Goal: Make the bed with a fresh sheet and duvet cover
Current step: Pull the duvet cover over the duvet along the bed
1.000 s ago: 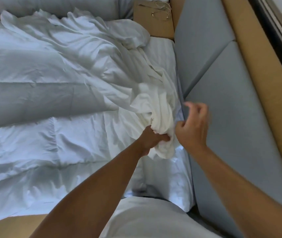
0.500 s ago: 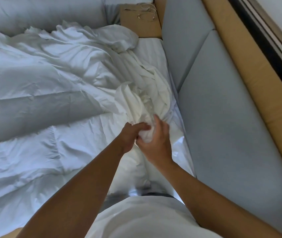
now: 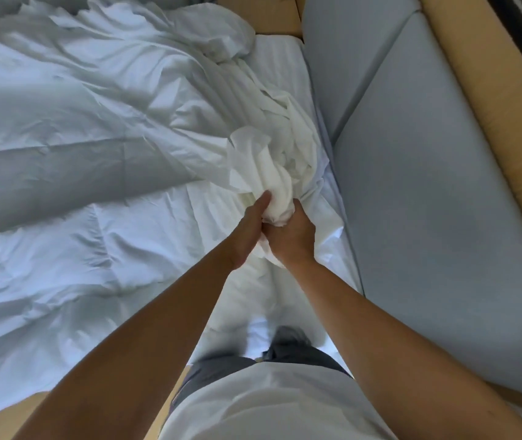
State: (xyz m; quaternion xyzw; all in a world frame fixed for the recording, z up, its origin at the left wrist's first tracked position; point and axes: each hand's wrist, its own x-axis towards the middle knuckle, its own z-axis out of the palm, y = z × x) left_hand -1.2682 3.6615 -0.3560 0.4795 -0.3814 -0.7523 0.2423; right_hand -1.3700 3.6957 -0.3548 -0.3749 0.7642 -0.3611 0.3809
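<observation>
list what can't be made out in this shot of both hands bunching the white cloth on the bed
Head view: the gathered end of the white cloth is hidden inside the left hand and right hand; corner or opening, cannot tell.
Head view: how the right hand curls underneath is hidden by its own back.
Head view: a dark shape near the waist is motion-blurred.
Head view: the brown board is cut off by the top edge.
</observation>
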